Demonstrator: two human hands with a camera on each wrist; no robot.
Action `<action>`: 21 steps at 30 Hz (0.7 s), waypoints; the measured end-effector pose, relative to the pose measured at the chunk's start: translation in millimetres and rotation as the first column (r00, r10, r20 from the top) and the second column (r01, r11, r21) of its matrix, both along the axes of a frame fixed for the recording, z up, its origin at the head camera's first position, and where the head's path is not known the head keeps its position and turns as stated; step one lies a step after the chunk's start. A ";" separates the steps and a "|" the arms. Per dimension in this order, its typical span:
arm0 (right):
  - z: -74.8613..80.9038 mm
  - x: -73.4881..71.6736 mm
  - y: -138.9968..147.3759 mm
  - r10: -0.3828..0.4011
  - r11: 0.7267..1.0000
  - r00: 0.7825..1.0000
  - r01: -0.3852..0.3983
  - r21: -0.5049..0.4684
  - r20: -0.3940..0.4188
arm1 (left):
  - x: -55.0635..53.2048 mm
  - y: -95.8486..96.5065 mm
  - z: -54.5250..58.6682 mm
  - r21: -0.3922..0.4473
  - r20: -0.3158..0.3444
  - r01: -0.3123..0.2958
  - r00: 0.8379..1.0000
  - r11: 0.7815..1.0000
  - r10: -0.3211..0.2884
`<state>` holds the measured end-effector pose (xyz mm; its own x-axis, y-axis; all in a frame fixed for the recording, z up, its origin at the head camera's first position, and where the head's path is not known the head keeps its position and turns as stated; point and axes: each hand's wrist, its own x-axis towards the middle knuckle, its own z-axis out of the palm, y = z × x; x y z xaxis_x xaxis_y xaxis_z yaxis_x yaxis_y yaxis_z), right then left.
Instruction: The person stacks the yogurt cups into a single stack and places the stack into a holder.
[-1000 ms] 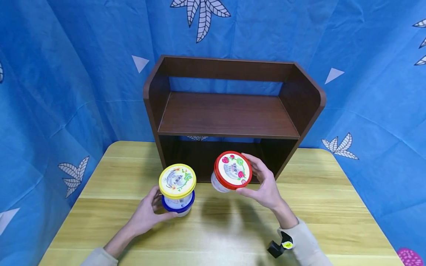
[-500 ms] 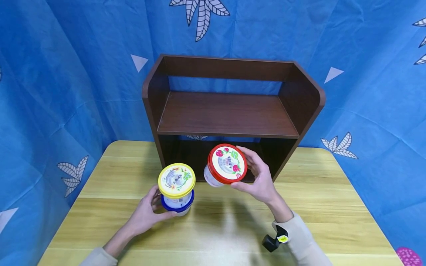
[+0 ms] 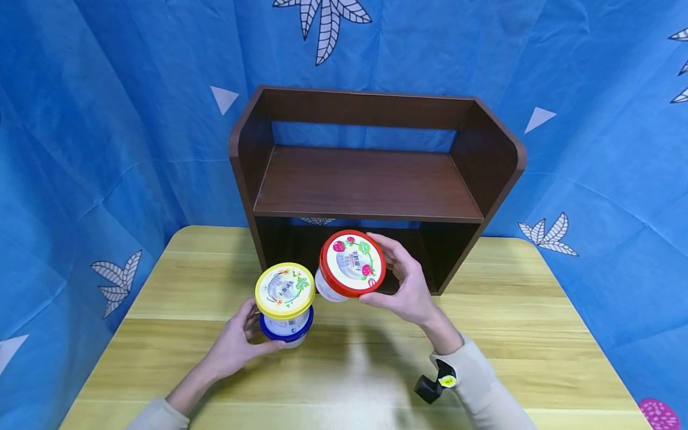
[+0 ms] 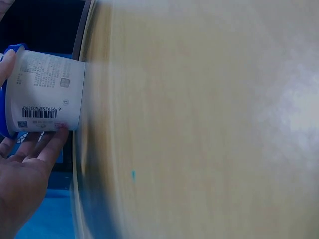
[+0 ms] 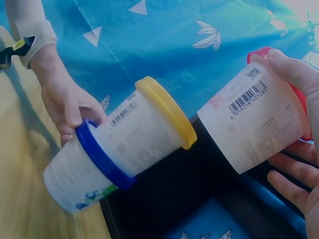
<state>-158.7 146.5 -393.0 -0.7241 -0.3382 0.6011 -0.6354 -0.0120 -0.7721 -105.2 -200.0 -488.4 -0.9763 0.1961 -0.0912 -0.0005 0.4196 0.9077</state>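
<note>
In the head view my left hand [image 3: 235, 347] grips a white paper tub with a blue lid [image 3: 299, 335]. On that lid stands a second tub, its lid yellow [image 3: 285, 291]. The blue-lidded tub's base shows right at the table surface in the left wrist view, where its barcode side [image 4: 47, 92] faces the camera. My right hand [image 3: 403, 286] holds up a red-lidded tub [image 3: 352, 263] with strawberries printed on top, thumb and fingers on its rim. It is tilted, just right of the yellow lid; the right wrist view shows its white wall [image 5: 249, 119] near the stack.
Behind the tubs stands a dark brown two-tier shelf [image 3: 368, 182] on the light wooden table [image 3: 516, 334]. A blue cloth [image 3: 134, 119] with leaf prints hangs at the back and sides. A small black device [image 3: 434, 382] is strapped at the right sleeve.
My right hand has carried the red-lidded tub leftward and slightly up, closer to the yellow-lidded tub. The left hand and the two stacked tubs have stayed in place.
</note>
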 end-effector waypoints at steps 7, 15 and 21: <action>6.4 -0.7 -9.6 0.017 1.000 1.000 -0.017 0.003 -0.002 | -0.5 0.0 0.3 -0.008 -0.001 0.002 1.000 1.000 -0.002; 11.6 -3.5 -21.3 0.026 1.000 1.000 -0.026 0.000 0.007 | -0.7 -0.2 0.3 -0.005 0.003 0.002 1.000 1.000 -0.002; 12.5 -7.4 -30.0 0.024 0.999 1.000 -0.024 -0.024 0.018 | -0.2 0.2 0.0 0.000 -0.004 0.006 1.000 1.000 -0.006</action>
<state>-166.1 116.5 -380.5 -0.7271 -0.3414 0.5957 -0.6203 -0.0452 -0.7831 -105.4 -199.9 -488.5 -0.9756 0.2014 -0.0878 0.0050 0.4198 0.9076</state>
